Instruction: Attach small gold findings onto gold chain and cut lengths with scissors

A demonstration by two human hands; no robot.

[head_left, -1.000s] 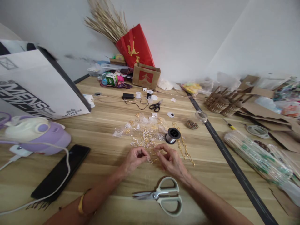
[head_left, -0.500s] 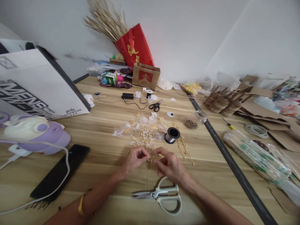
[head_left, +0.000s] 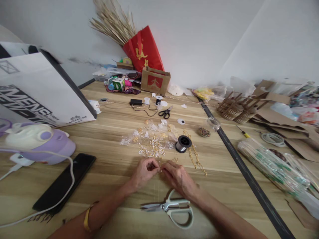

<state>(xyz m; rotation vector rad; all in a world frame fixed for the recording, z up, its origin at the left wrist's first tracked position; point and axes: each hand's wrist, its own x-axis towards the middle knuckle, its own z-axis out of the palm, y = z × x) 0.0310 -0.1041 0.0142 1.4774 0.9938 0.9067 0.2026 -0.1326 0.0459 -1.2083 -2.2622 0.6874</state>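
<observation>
My left hand [head_left: 146,170] is closed in a pinch, with thumb and forefinger on a cluster of small shiny beads [head_left: 160,171]. My right hand [head_left: 178,174] meets it from the right, its fingertips pinched at the same cluster; exactly what lies between them is too small to tell. A faint, thin thread [head_left: 157,191] seems to hang below the fingers. Just beyond both hands, a pile of gold and clear beads [head_left: 154,144] is spread on the table. Scissors with pale handles [head_left: 167,206] lie nearest me, partly beneath my right wrist.
A spool of wire [head_left: 183,144] stands right of the beads, beside a gold chain [head_left: 195,156]. Black scissors [head_left: 165,113] lie farther back. To the left are a phone [head_left: 64,182] and a purple-and-white device [head_left: 41,142]. Plastic-wrapped sticks [head_left: 271,166] lie on the right.
My right hand's fingers, apart and raised half a second ago, have moved left and closed at the beads. My left hand stays nearly in place.
</observation>
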